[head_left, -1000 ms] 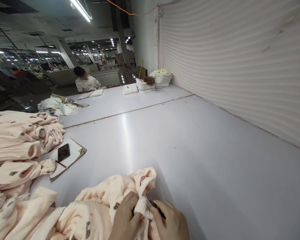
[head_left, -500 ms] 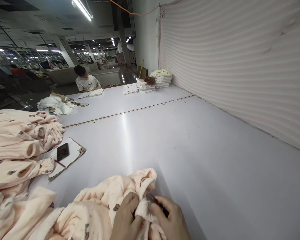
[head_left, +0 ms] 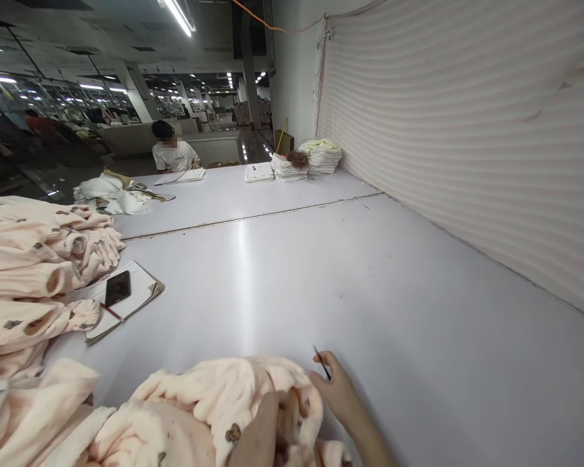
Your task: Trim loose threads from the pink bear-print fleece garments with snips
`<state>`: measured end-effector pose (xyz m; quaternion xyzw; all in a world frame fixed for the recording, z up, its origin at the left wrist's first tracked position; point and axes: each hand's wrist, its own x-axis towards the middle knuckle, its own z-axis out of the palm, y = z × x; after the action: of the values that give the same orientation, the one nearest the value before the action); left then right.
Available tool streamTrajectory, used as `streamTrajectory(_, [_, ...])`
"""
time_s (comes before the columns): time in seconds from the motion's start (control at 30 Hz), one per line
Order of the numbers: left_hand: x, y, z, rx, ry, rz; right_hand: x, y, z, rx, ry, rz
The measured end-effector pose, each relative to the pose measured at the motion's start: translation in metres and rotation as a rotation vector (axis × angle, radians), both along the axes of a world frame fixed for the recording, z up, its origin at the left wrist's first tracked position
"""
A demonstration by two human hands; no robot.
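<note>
A fluffy peach garment (head_left: 199, 415) with small brown prints lies bunched at the near edge of the white table (head_left: 370, 285). My left hand (head_left: 267, 431) is closed on a fold of it, fingers buried in the cloth. Just to its right, my right hand (head_left: 335, 392) rests against the garment's edge and pinches a thin dark tool (head_left: 322, 362), whose tip points up and away from me.
A tall heap of the same peach garments (head_left: 34, 259) fills the left. A phone (head_left: 117, 288) and red pen lie on a clipboard (head_left: 126, 301) beside it. A seated person (head_left: 172, 152) works at the far end, near white cloth (head_left: 109, 194) and folded stacks (head_left: 316, 155). A striped wall runs along the right.
My right hand has pulled away from the fold and lifted the thin tool clear of the cloth. The left hand has shifted the garment, and the view has tilted slightly down.
</note>
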<state>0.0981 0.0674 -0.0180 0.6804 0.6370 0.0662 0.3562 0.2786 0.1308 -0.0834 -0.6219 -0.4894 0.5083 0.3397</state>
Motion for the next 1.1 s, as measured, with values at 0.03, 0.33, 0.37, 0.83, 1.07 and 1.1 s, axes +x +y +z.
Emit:
streamTrajectory(0.03, [0.001,0.004,0.004,-0.028,-0.013,0.03,-0.002,-0.002,0.002,-0.024,0.033,0.05])
streamTrajectory(0.33, [-0.007,0.015,0.005,-0.133,0.001,0.102,-0.007,-0.025,0.031,-0.105,0.294,0.077])
streamTrajectory(0.37, [-0.009,0.01,0.002,-0.095,-0.017,0.113,-0.006,-0.028,0.033,-0.119,0.348,0.049])
streamTrajectory(0.83, [-0.012,-0.022,0.009,-0.071,0.063,0.202,0.012,-0.042,0.033,-0.256,0.698,-0.161])
streamTrajectory(1.07, [-0.011,-0.04,0.008,-0.121,0.025,0.152,0.024,-0.047,0.043,-0.225,0.513,-0.09])
streamTrajectory(1.1, [-0.01,-0.04,0.01,-0.149,0.014,0.15,0.024,-0.049,0.044,-0.23,0.501,-0.075])
